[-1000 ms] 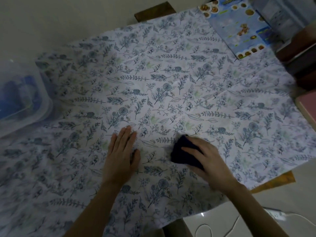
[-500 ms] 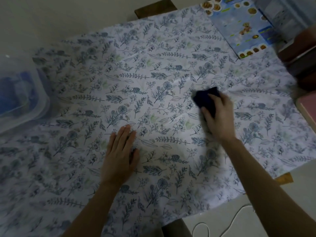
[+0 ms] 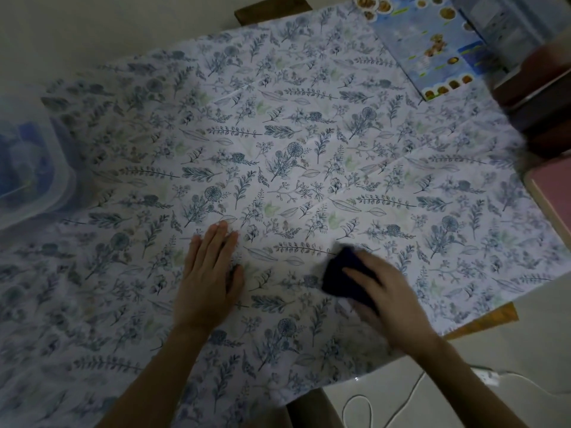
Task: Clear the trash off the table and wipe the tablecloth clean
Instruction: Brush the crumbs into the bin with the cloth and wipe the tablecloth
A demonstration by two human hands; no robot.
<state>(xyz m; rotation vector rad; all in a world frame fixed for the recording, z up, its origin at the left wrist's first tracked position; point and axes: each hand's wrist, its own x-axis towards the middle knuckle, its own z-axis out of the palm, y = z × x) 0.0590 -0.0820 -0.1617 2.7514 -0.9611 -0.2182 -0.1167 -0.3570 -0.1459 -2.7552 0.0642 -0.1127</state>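
Note:
A white tablecloth (image 3: pixel 309 143) printed with blue and green leaves covers the table. My left hand (image 3: pixel 208 273) lies flat on it, fingers together, pressing the cloth down near the front middle. To its right, my right hand (image 3: pixel 386 291) grips a dark navy wiping cloth (image 3: pixel 340 274) and presses it against the tablecloth. Part of the wiping cloth is hidden under my fingers. The two hands are about a hand's width apart.
A clear plastic box (image 3: pixel 27 162) with blue contents stands at the left edge. A blue printed sheet (image 3: pixel 432 44) lies at the back right. A pink item (image 3: pixel 553 193) and dark wooden furniture (image 3: pixel 543 97) are at the right. A white cable (image 3: pixel 401 400) runs on the floor.
My right hand with the wiping cloth swept out to the back right, then came back toward me to near its first spot. My left hand stayed flat in place.

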